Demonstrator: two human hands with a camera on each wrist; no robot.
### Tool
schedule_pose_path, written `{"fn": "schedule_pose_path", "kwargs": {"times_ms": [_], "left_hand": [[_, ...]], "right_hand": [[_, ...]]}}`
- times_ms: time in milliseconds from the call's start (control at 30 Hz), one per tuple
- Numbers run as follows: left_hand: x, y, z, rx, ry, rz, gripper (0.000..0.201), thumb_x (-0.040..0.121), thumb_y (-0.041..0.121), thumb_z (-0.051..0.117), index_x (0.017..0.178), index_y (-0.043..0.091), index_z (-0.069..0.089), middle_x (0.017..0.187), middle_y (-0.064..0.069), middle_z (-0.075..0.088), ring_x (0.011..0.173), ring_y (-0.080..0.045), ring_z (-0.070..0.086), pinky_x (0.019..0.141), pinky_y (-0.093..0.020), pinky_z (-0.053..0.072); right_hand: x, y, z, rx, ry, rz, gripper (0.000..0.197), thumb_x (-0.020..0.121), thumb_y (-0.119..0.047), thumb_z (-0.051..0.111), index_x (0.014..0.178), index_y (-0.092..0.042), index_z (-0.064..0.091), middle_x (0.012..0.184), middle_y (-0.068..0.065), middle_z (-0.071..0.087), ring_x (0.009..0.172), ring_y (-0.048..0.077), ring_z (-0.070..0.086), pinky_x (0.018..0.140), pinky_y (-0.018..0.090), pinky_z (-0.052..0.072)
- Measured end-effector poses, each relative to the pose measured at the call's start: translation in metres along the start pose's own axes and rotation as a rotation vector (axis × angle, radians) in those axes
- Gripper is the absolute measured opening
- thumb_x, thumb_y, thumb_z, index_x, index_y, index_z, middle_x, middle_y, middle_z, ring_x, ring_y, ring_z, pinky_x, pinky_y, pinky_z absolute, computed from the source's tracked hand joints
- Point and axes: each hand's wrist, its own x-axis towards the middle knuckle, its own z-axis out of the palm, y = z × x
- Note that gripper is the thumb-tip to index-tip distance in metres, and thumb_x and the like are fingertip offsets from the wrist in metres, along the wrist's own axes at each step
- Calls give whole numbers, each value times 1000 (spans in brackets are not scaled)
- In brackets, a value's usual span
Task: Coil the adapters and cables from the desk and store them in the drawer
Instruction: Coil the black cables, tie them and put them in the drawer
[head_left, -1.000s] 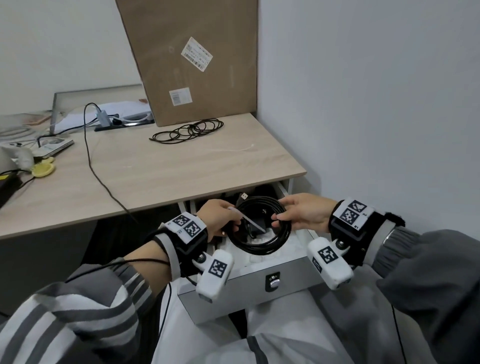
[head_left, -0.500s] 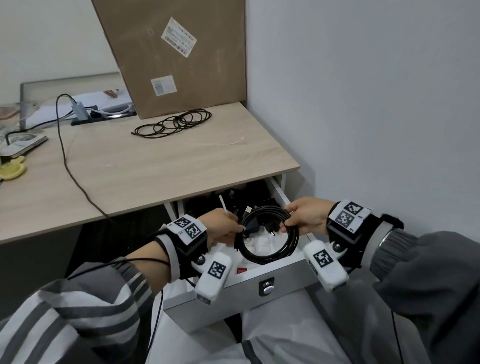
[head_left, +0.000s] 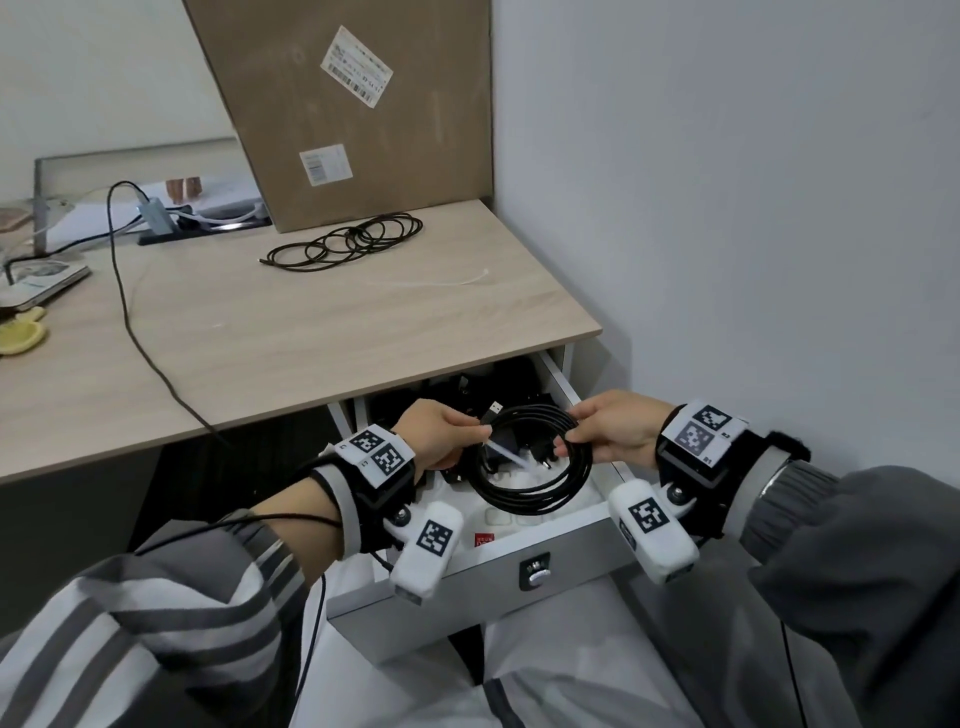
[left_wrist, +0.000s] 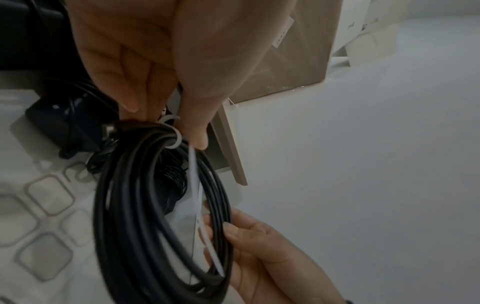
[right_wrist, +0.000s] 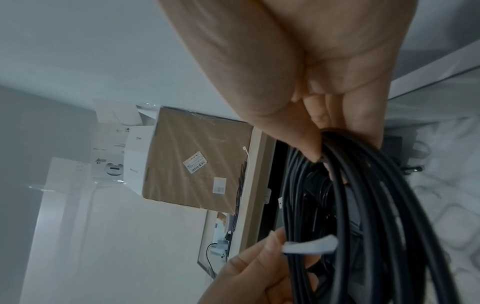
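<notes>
Over the open drawer (head_left: 566, 558) at the near right of the desk (head_left: 311, 332), both hands are holding a coiled black cable (head_left: 535, 467) just above the drawer's contents. The left hand (head_left: 441, 434) is pinching the coil together with a white cable tie (left_wrist: 193, 164), now looped round the strands with its long tail crossing the ring. The right hand (head_left: 608, 428) is gripping the opposite side, fingers (right_wrist: 311, 148) curled round the bundle. Compared with a second ago, the tie's tail has been swinging about and is now lying across the coil again, while the coil is staying over the drawer, so binding seems nearly finished and stowing looks next. Far on the desk, a second loose cable (head_left: 345, 244) and a spare tie (head_left: 431, 280) are still waiting.
</notes>
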Motion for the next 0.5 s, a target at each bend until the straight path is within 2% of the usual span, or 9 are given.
{"fn": "schedule_pose_path", "kwargs": {"times_ms": [67, 133, 200, 300, 367, 433, 500], "left_hand": [[3, -2, 3, 79, 12, -20, 20, 77, 23, 80, 87, 6, 76, 62, -7, 53, 54, -18, 46, 55, -26, 42], [5, -3, 5, 150, -57, -79, 27, 76, 26, 80, 89, 3, 75, 68, -8, 65, 61, -19, 62, 61, -25, 54], [8, -5, 9, 170, -144, -166, 32, 79, 24, 78, 96, -3, 72, 76, -11, 70, 66, -18, 67, 68, -25, 58], [13, -9, 18, 162, -182, -281, 29, 82, 17, 75, 98, -5, 68, 75, -11, 69, 67, -18, 67, 75, -28, 59], [15, -9, 27, 148, -214, -371, 19, 85, 15, 72, 86, -2, 65, 64, -8, 68, 65, -19, 64, 79, -32, 57], [19, -7, 35, 188, -290, -497, 23, 89, 20, 67, 77, 2, 58, 56, -6, 64, 63, -18, 58, 70, -32, 52], [25, -3, 40, 298, -409, -584, 33, 93, 30, 60, 74, 3, 55, 60, -6, 61, 65, -19, 52, 70, -30, 45]], "right_hand": [[-3, -1, 1, -12, -2, -6, 21, 92, 12, 45, 99, 2, 62, 95, 16, 64, 81, 17, 67, 60, 20, 57], [-4, -1, 1, -34, 5, -17, 23, 92, 12, 45, 95, -1, 63, 94, 14, 65, 82, 17, 66, 63, 19, 57], [-3, -1, 2, -56, 0, -18, 22, 93, 11, 45, 95, -1, 64, 93, 14, 65, 82, 17, 65, 64, 18, 57], [-3, -1, 3, -87, -3, 4, 22, 93, 7, 48, 111, 5, 61, 89, 10, 66, 78, 14, 63, 66, 19, 55], [-3, 0, 2, -123, 19, 18, 27, 93, 1, 51, 119, 3, 57, 80, 2, 65, 68, 8, 60, 65, 19, 51], [-3, 0, -1, -126, 51, 21, 18, 93, -3, 53, 109, -5, 61, 78, -1, 63, 67, 6, 58, 65, 21, 46], [-2, 0, -5, -111, 72, 14, 16, 93, -6, 54, 105, -12, 62, 90, -2, 64, 80, 7, 58, 68, 23, 43]]}}
